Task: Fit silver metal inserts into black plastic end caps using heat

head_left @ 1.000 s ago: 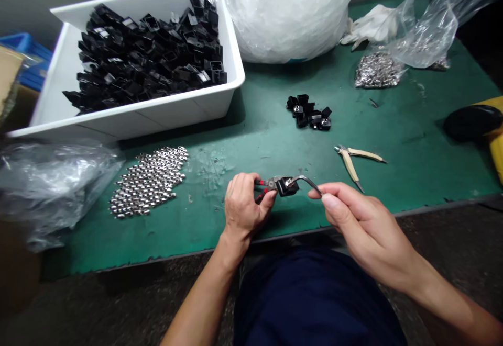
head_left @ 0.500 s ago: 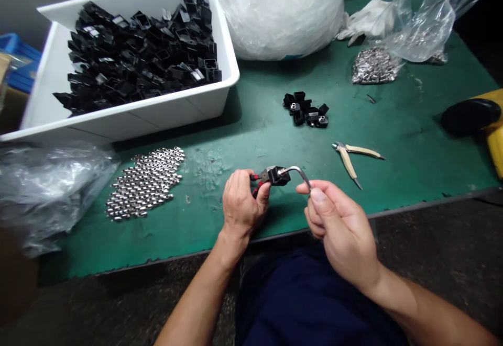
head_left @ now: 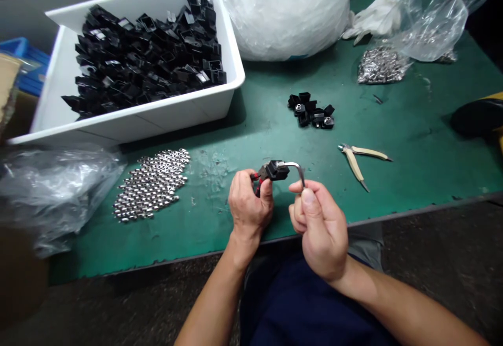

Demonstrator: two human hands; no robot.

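My left hand (head_left: pixel 250 199) is closed on red-handled pliers (head_left: pixel 260 174), whose jaws meet a small black plastic part (head_left: pixel 277 170) just above the bench. A metal piece (head_left: pixel 279 164) shows at the top of that part. Between the thumb and fingers of my right hand (head_left: pixel 320 220) is a bent hex key (head_left: pixel 299 170); its far end reaches the metal piece. Beyond the hands, several black parts (head_left: pixel 310 110), some with metal fittings, lie in a small heap. Cream-handled cutters (head_left: pixel 356 165) rest open to the right.
Rows of small metal fittings (head_left: pixel 151 186) lie at left, beside a clear plastic bag (head_left: pixel 58 189). Behind them stands a white bin (head_left: pixel 157 110) of black parts. A large plastic bag (head_left: pixel 291 16), bagged metal pieces (head_left: pixel 383 66) and a white glove (head_left: pixel 377 19) are at the back.
My right hand has moved left, and the hex key has swung with it. The black part has turned slightly in the pliers. The whole view has shifted a little.
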